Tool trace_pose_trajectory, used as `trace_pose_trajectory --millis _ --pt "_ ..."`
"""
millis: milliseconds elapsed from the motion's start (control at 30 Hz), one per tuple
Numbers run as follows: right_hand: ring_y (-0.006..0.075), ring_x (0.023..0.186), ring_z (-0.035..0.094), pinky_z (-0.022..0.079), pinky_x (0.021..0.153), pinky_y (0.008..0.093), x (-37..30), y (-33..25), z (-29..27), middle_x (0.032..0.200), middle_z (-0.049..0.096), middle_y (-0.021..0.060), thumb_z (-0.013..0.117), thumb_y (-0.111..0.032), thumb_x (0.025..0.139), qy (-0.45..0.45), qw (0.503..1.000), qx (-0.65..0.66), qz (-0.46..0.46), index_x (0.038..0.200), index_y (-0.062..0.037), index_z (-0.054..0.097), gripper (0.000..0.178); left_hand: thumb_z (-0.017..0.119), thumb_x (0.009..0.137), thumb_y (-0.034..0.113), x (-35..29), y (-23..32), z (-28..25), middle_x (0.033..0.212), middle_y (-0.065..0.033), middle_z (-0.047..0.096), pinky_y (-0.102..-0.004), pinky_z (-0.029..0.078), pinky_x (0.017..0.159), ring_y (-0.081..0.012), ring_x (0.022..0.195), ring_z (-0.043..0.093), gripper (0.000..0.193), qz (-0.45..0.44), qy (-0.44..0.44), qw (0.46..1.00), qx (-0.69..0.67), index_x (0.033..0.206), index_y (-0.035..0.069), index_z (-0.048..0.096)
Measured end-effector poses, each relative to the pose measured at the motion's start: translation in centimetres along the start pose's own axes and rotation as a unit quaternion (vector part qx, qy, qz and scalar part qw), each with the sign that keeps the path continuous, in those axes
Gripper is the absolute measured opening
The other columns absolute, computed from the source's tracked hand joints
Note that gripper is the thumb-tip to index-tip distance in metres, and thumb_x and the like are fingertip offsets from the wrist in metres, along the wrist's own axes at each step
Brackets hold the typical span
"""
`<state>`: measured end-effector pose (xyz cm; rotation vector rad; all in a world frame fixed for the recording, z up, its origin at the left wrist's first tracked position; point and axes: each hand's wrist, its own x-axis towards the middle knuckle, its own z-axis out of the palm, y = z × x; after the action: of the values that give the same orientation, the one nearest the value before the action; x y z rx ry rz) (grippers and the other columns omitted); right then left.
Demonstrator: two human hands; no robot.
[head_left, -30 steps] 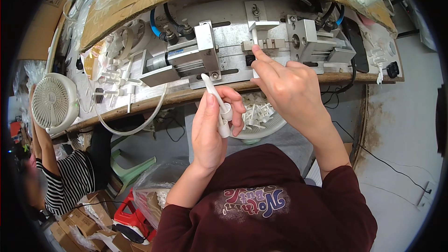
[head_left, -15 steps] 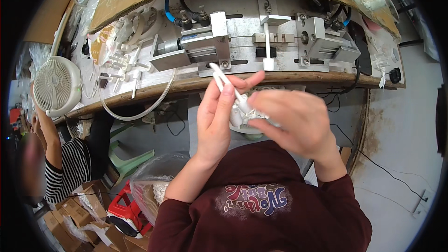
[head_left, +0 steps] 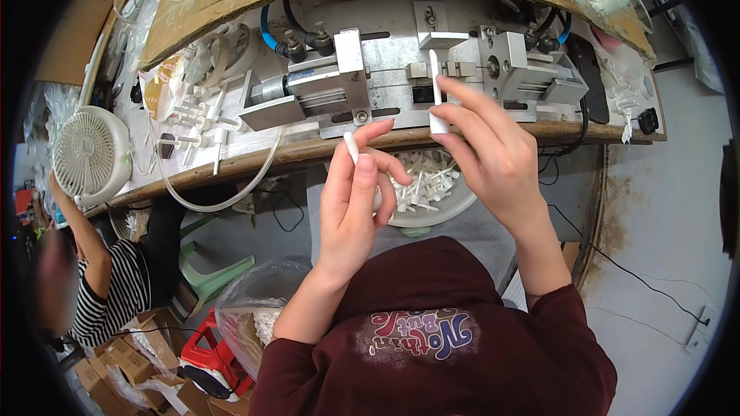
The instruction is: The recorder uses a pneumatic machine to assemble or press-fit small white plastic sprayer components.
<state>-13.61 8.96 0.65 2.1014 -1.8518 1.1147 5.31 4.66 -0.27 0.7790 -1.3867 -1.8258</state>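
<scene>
A workbench with a wooden front edge (head_left: 301,149) crosses the upper half of the frame, carrying a metal clamping fixture (head_left: 351,69). A white desk fan (head_left: 91,156) stands at the left, above a person in a striped top (head_left: 116,293); a red stool (head_left: 202,350) sits lower left. Below the bench, at centre, a round basin (head_left: 467,200) holds loose white plastic pieces (head_left: 424,185).

Right of centre, the right hand (head_left: 501,156) pinches a white plastic stem (head_left: 435,81) by its ribbed lower end, its tip pointing up in front of the notched block (head_left: 462,69). At centre, the left hand (head_left: 351,200) keeps thumb and curled fingers closed around a white rod (head_left: 351,145), index finger extended.
</scene>
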Motion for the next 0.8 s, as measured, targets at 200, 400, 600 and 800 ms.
trace_pose_trajectory --millis 200,400,600,800 --pt "0.0192 0.052 0.061 0.051 0.052 0.0279 0.4 -0.3 0.2 0.113 0.072 0.0094 0.07 -0.007 0.073 -0.083 0.986 -0.142 -0.02 0.095 -0.0032 0.067 0.023 0.044 0.103 0.016 -0.2 0.6 0.0 0.094 -0.0063 0.056 -0.0182 0.03 0.048 -0.0037 0.053 0.037 0.042 -0.061 -0.002 0.995 -0.08 0.141 0.0 0.039" --pt "0.0205 0.049 0.061 0.05 0.051 0.0287 1.2 -0.3 0.1 0.117 0.07 0.0112 0.07 -0.006 0.073 -0.11 0.985 -0.134 0.001 0.093 -0.0034 0.064 0.021 0.052 0.09 0.0 -0.2 1.1 -0.3 0.116 -0.0108 0.053 -0.026 0.045 0.07 -0.0123 0.081 0.053 0.066 -0.075 -0.067 0.986 -0.134 0.15 -0.001 0.027" --pt "0.0213 0.048 0.063 0.051 0.048 0.0299 1.4 0.0 0.2 0.116 0.068 0.0206 0.062 -0.005 0.071 -0.094 0.989 -0.114 -0.028 0.083 -0.0017 0.057 0.013 0.046 0.091 -0.011 -0.4 1.7 0.3 0.135 -0.0181 0.048 -0.0397 0.046 0.105 -0.0294 0.126 0.054 0.069 -0.037 -0.064 0.991 -0.112 0.154 -0.003 0.018" --pt "0.0211 0.049 0.064 0.051 0.049 0.0297 1.1 0.0 0.4 0.117 0.068 0.0194 0.062 -0.006 0.072 -0.082 0.989 -0.12 -0.023 0.083 -0.0017 0.058 0.013 0.061 0.084 -0.017 0.0 2.0 -0.5 0.126 -0.0177 0.055 -0.0333 0.057 0.094 -0.0279 0.109 0.066 0.05 0.027 -0.006 0.999 -0.028 0.133 -0.009 0.052"
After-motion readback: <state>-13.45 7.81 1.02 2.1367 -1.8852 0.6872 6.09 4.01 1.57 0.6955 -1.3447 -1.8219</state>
